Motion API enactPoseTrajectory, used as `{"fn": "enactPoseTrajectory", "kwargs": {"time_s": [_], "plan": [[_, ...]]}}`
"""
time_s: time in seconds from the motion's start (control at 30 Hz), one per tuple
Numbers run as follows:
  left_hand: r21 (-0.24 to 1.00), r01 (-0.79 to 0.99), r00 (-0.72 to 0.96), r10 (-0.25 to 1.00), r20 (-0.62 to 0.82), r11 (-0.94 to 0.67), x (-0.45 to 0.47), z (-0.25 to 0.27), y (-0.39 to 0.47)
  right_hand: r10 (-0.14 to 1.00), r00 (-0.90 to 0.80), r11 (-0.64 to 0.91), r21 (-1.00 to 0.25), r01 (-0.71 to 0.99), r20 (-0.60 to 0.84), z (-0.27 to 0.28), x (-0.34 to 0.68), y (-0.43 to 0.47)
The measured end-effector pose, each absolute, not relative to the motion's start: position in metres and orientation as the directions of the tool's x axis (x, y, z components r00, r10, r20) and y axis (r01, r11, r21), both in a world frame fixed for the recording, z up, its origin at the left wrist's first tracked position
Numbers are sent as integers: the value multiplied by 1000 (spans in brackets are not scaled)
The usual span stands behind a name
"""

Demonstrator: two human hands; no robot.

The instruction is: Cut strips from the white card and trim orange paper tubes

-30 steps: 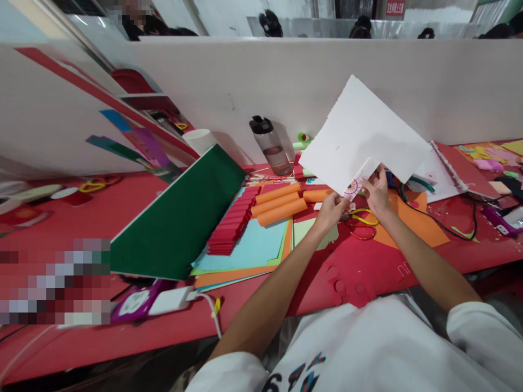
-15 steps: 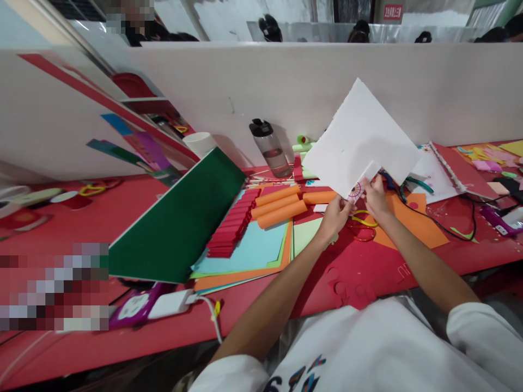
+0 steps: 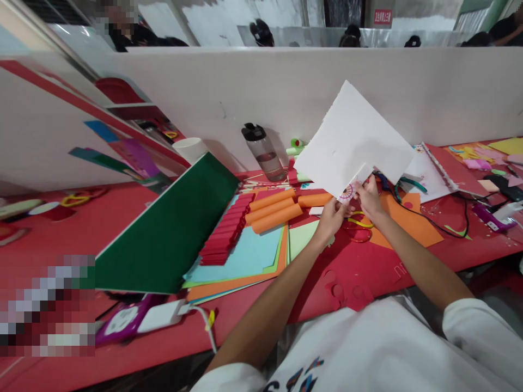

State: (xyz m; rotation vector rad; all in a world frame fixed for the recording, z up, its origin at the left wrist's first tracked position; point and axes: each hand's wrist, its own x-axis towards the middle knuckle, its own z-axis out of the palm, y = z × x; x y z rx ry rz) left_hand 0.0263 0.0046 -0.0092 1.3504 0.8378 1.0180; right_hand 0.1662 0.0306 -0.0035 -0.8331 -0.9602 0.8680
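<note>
A large white sheet of card [image 3: 351, 130] stands tilted up on one corner in front of the partition wall. Along its lower edge runs a narrow whitish strip [image 3: 362, 173] with a purple wheel-like mark near its lower end; its kind is unclear. My left hand [image 3: 330, 220] is closed in a pinch on the sheet's bottom corner, beside the purple mark. Just to the right, my right hand [image 3: 370, 198] pinches the strip against the sheet's lower right edge. Yellow-and-red handled scissors [image 3: 359, 220] lie beneath the hands, their blades hidden. Teal-handled pliers [image 3: 411, 186] rest behind my right hand.
Orange paper rolls [image 3: 273, 212] and folded red strips [image 3: 224, 231] lie on coloured sheets [image 3: 261, 250]. A green board [image 3: 163, 234] leans at left. Behind stands a water bottle [image 3: 265, 152]. A black cable [image 3: 443, 224] crosses orange paper [image 3: 408, 228]. A purple power strip [image 3: 131, 318] sits near the front edge.
The whole view has shifted slightly, so things appear a little further left. Both hands keep their hold near the sheet's lower corner, with hardly any movement.
</note>
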Motion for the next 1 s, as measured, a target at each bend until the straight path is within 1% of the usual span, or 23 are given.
{"fn": "enactPoseTrajectory", "kwargs": {"time_s": [0.17,0.33,0.43,0.6,0.8,0.9,1.0], "plan": [[994,-97,425,902,80,-43,25,-11,6,885,327,414,-880,-231,331,1,165,27],[979,-1,472,863,179,-202,17,-10,9,906,312,364,-902,-233,286,4,169,25],[964,38,473,855,215,-264,14,-9,10,914,303,346,-910,-228,271,3,170,25],[959,59,497,842,212,-276,11,-8,12,925,269,333,-916,-225,270,3,170,26],[930,82,586,772,245,-357,-3,-7,19,941,191,327,-899,-292,280,13,169,21],[932,82,581,776,244,-354,-8,-6,21,946,147,322,-891,-320,289,17,168,17],[940,85,567,791,228,-332,-9,-4,21,949,140,314,-893,-323,283,18,166,16]]}}
